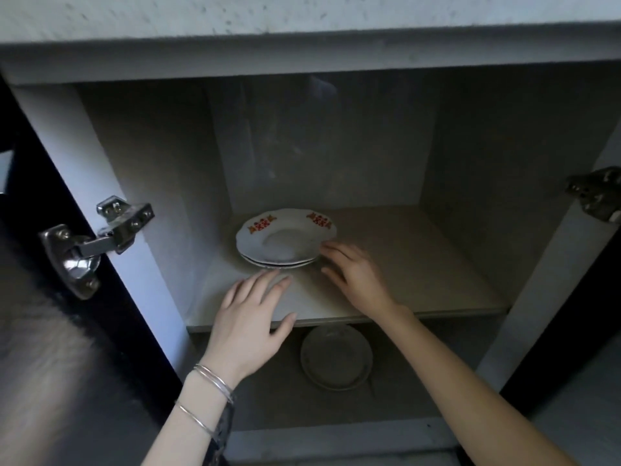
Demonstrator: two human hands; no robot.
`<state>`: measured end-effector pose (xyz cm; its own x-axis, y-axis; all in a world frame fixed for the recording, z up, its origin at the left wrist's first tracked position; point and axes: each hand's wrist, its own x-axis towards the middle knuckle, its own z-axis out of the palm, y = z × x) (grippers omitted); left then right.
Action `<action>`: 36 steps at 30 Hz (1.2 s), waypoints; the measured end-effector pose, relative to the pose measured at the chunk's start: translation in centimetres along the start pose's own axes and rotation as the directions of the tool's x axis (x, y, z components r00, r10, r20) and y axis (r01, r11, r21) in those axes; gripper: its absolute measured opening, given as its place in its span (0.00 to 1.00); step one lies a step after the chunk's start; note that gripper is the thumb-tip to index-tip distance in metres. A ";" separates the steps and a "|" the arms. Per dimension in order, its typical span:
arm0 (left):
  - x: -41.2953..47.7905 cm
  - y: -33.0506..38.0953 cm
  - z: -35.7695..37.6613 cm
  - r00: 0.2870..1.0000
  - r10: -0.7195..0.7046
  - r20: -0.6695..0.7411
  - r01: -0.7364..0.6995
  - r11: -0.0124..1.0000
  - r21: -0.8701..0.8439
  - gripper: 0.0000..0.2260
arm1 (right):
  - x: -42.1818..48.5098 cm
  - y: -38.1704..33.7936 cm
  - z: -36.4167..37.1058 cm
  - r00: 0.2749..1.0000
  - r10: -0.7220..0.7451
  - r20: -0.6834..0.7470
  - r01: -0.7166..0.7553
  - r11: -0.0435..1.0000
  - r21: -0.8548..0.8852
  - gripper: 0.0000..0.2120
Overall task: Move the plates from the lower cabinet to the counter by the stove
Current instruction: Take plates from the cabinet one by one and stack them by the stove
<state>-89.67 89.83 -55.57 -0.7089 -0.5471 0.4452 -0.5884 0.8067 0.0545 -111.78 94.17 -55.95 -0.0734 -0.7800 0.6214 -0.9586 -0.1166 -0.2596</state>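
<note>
Reaching into the open lower cabinet (470, 146) with both hands. On the shelf (420, 264), left of centre and close to its back edge: a short stack of white plates (285, 237) with red-and-orange marks on the rim. Over the shelf's front edge, the left hand (250, 317), palm down, fingers (258, 290) straight and released, tips just short of the stack's near rim, holding nothing. Further in, the right hand (353, 270), spread and relaxed, grasping nothing, fingertips at the stack's right rim; cannot tell whether touching. Below the shelf, on the cabinet floor near its middle: a lone plate (336, 356), pale, lying flat. Thin silver bangles (215, 381) on the left wrist. A metal hinge (97, 243) on the left side wall, speckled counter (302, 15) edge overhead
</note>
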 end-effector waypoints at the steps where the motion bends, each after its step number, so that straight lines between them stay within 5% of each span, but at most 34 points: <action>1: 0.1 -0.1 -0.2 1.000 -0.001 -0.012 0.001 1.000 -0.001 0.25 | 0.7 -0.1 0.3 1.000 -0.011 0.011 0.011 1.000 -0.008 0.17; 7: 0.4 -0.7 0.0 1.000 -0.011 -0.028 0.011 1.000 -0.011 0.25 | 2.7 0.0 1.8 0.977 0.001 0.213 0.013 0.998 -0.062 0.16; 17: 0.2 -1.2 0.4 0.999 0.001 -0.038 -0.002 0.999 -0.037 0.24 | 2.3 -0.8 1.0 0.997 -0.081 0.001 0.079 0.972 -0.222 0.10; 30: 1.8 0.4 1.0 0.996 0.081 -0.046 -0.084 0.995 -0.049 0.25 | -1.2 1.1 -2.9 0.986 0.009 -0.167 0.000 0.998 0.055 0.09; 36: 2.4 1.2 0.8 0.991 0.113 -0.068 -0.119 0.989 -0.083 0.25 | -2.3 0.6 -4.3 0.950 -0.114 -0.292 0.103 0.993 -0.052 0.06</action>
<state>-92.38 89.27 -55.10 -0.7429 -0.4355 0.5084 -0.4656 0.8818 0.0751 -113.37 98.49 -54.36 -0.0411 -0.5482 0.8354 -0.9741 -0.1641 -0.1556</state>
